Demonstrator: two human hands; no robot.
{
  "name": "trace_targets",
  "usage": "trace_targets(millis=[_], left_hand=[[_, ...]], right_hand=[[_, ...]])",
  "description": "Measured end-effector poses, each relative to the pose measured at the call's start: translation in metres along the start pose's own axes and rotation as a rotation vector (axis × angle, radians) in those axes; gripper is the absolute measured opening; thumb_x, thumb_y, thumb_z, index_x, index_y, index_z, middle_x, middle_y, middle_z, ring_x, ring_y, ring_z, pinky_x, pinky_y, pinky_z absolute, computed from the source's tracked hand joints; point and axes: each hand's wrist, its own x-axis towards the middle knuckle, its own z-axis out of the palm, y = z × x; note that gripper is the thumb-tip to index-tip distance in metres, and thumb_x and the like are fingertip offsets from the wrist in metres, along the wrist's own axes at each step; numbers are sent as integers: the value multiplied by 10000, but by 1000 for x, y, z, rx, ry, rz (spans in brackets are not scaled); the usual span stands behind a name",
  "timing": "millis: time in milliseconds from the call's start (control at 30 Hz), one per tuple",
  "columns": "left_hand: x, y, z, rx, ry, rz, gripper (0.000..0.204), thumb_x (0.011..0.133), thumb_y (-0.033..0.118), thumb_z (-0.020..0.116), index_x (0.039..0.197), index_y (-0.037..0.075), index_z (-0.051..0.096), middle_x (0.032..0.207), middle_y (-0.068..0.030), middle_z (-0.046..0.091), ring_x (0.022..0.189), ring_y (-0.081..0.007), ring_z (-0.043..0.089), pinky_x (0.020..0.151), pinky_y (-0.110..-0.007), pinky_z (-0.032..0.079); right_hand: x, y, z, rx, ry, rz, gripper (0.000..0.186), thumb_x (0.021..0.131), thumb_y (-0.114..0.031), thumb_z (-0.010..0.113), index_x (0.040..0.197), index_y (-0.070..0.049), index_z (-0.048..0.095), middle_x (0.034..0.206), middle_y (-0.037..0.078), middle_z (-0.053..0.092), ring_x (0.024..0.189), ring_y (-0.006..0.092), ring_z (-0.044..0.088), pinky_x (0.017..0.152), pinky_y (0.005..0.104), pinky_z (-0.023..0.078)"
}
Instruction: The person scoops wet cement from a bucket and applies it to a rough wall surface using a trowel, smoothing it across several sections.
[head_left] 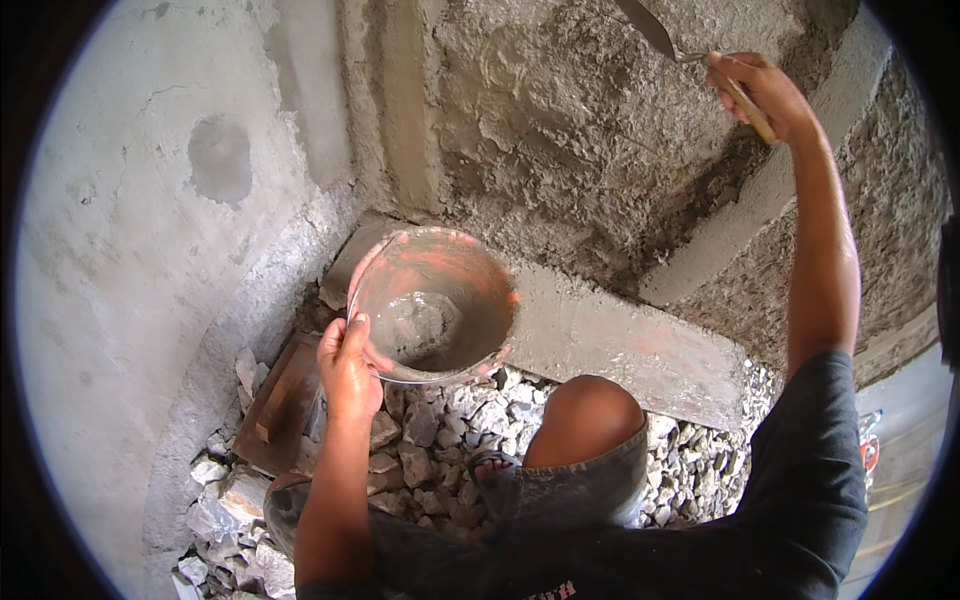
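Observation:
My left hand [350,366] grips the near left rim of an orange bucket [480,285], thumb over the edge. The bucket is tilted so its mouth faces me; grey wet mortar [425,325] lies at the bottom and coats the inside. Up at the right, my right hand [765,95] is closed round the wooden handle of a trowel [650,28]. Its metal blade reaches up and left, close to the rough mortared wall [560,130]. The blade's tip is cut off by the upper edge of the picture.
A smooth grey wall [110,270] rises on the left. Under the rough wall lies a mortar-smeared board [630,350]. Broken stones [430,450] cover the floor round my foot. A brown wooden float [280,405] lies left of the bucket. A raised mortar band [770,190] slants across the right.

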Motion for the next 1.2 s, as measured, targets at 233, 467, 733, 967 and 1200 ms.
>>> trace_targets(millis=[233,467,733,967,1200], left_hand=[[4,7,-13,107,-29,49,218,1011,159,666,846,95,538,606,8,527,403,-111,488,422,-265,421],[-1,11,-16,118,1,69,304,1006,161,676,763,131,495,550,23,481,382,-102,450,400,-253,370],[-1,19,-24,122,-27,77,266,1004,140,664,794,78,513,570,-9,518,401,-123,495,408,-273,428],[2,18,-26,137,-18,55,270,1003,151,670,791,77,520,579,-12,528,406,-128,506,425,-268,418],[9,16,-36,157,49,48,236,997,164,681,826,109,528,569,23,493,399,-97,459,409,-255,412]], right_hand=[[-49,3,106,-594,-134,56,393,1075,-400,533,1017,-67,732,747,60,627,620,123,556,557,285,504],[-14,12,183,-884,-124,105,384,964,-356,593,1181,-79,745,1196,163,747,1122,355,720,934,470,575],[11,-21,148,-768,76,82,465,980,-475,610,1196,-78,720,1214,168,734,1119,370,706,971,484,548],[-5,-32,117,-582,200,35,457,972,-461,641,1043,-23,748,968,216,743,946,374,716,868,498,536],[-59,-9,128,-319,171,-167,411,942,-379,737,926,31,724,695,117,635,645,177,558,617,397,471]])
